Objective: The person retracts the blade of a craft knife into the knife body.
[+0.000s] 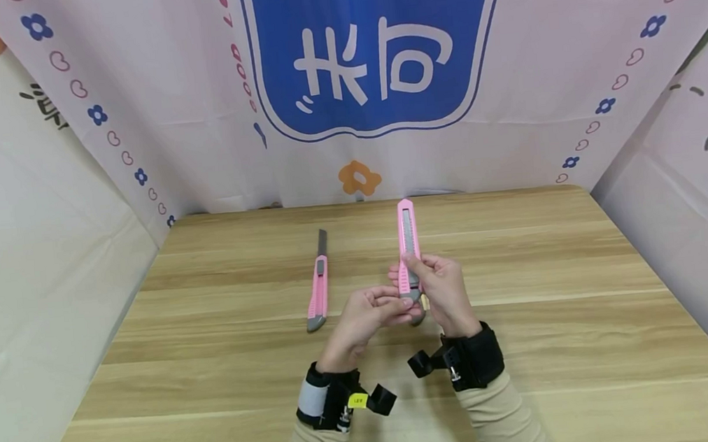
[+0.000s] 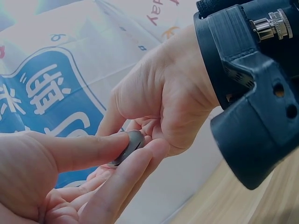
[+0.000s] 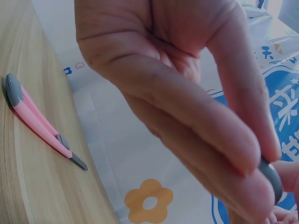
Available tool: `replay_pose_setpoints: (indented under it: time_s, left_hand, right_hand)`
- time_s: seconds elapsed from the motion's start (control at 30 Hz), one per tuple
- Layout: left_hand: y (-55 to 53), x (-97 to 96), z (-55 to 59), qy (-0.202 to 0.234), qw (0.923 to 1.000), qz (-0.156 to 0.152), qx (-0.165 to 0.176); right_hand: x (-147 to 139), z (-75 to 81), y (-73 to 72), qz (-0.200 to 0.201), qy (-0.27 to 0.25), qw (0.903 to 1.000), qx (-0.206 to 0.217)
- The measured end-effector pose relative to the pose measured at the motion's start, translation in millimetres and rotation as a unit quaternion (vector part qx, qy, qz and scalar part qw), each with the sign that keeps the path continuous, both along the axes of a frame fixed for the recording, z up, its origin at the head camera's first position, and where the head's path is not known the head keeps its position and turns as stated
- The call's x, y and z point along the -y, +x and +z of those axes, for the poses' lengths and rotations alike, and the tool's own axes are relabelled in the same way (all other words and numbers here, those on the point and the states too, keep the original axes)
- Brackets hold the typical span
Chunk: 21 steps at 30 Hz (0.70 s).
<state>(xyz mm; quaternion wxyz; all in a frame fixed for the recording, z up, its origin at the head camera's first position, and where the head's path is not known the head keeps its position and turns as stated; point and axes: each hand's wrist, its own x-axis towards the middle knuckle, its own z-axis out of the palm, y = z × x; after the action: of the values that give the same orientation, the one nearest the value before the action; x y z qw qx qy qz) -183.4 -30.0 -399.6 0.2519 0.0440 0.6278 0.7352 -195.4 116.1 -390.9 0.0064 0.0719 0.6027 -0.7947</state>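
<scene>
Both hands are on a pink utility knife, held with its tip pointing towards the back wall. My right hand grips its lower body, thumb lying along the front. At the bottom end, my left hand pinches the grey end cap between thumb and fingers. No blade sticks out of the top of this knife. To the left, a second pink utility knife lies on the table, its grey blade extended away from me. Another grey rounded end shows just under the hands, the rest hidden.
The wood-grain table runs up to a white printed cloth hanging at its back edge. More pale cloth hangs at both sides. Each wrist wears a black strap with a camera mount, and these sit close together.
</scene>
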Motion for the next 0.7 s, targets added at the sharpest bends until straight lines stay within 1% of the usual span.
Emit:
replay_pose_setpoints:
  time_s: [0.47,0.7]
  left_hand:
    - [0.0,-0.2,-0.3,0.003,1.0000,0.000,-0.004]
    - [-0.3,0.1,-0.7,-0.002,1.0000,-0.005,-0.006]
  right_hand:
    - [-1.7,-0.9,-0.8,0.008,-0.005,1.0000,0.000]
    - [-3.6,-2.1,-1.4,0.012,0.005,0.9999,0.010]
